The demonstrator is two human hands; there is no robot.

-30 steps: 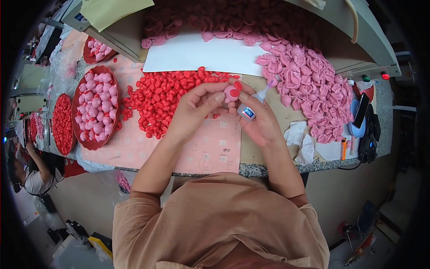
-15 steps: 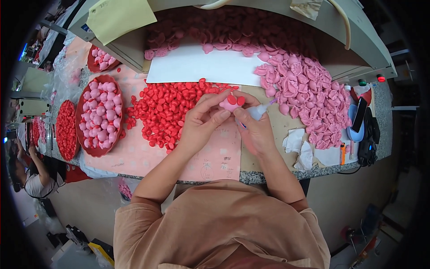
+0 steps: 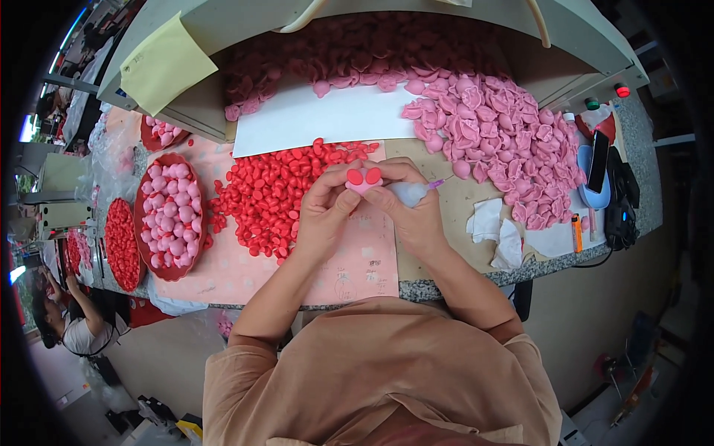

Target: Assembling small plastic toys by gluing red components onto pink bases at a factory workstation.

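Observation:
My left hand [image 3: 325,215] and my right hand [image 3: 410,223] meet over the near middle of the bench, fingertips closed round a small pink piece [image 3: 358,187]. Two red oval pieces [image 3: 372,176] sit side by side on it, facing up. Tucked in my right hand as well is a translucent squeeze bottle [image 3: 410,195] with a purple nozzle tip pointing right. Beside my left hand spreads a heap of loose red pieces [image 3: 262,195]. Pink folded shell-like pieces [image 3: 513,152] are piled to the right, reaching back under the grey housing.
A red tray [image 3: 203,245] of pink-and-red pieces and another tray of red pieces [image 3: 123,241] stand left. White paper [image 3: 320,119] lies behind my hands. At right are crumpled tissue [image 3: 508,247], an orange lighter-like item [image 3: 576,233] and a phone [image 3: 597,163]. The grey housing [image 3: 580,44] overhangs the back.
The pink piece has turned so both red ovals face up side by side. My hands have come slightly left and closer together. The whole view has shifted a little.

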